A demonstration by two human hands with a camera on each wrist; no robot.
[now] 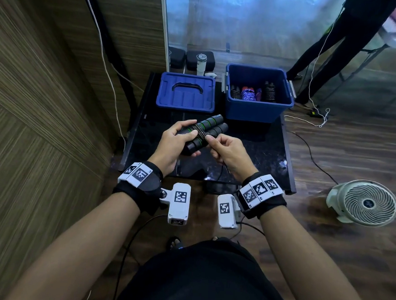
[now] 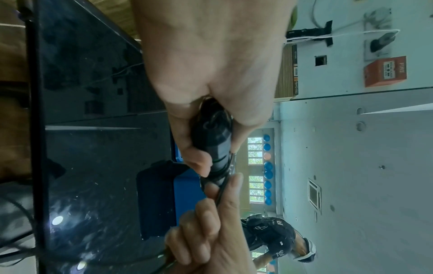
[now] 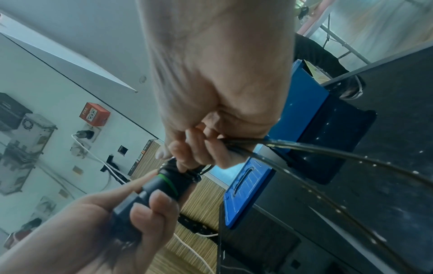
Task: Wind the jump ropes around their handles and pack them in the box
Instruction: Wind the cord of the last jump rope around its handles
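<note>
**Winding the black rope onto its paired handles**

Left hand (image 1: 173,144) grips the two black handles (image 1: 204,133) side by side, fingers curled round their near end, held above the dark counter (image 1: 270,153). A few turns of rope (image 1: 200,132) already sit across the middle of the pair. Right hand (image 1: 229,151) pinches the free rope just beside the wraps; the doubled strand trails back under the wrist and off the near counter edge, so my reading is that plenty of length remains to wind.

The blue box (image 1: 258,109) stands open at the far right of the counter with several wound ropes already inside. Its lid (image 1: 186,92) lies flat just to its left.

Notes on doing this step well, as judgement:
- Keep the handles parallel and pressed together; a slack left grip would let them splay and loosen the coil.
- Feed under light tension, pinching close to the bundle, each turn laid beside the last and not heaped.
- Watch the trailing loop: it could snag on the counter edge.
- Tuck the tail under a turn before packing.
</note>
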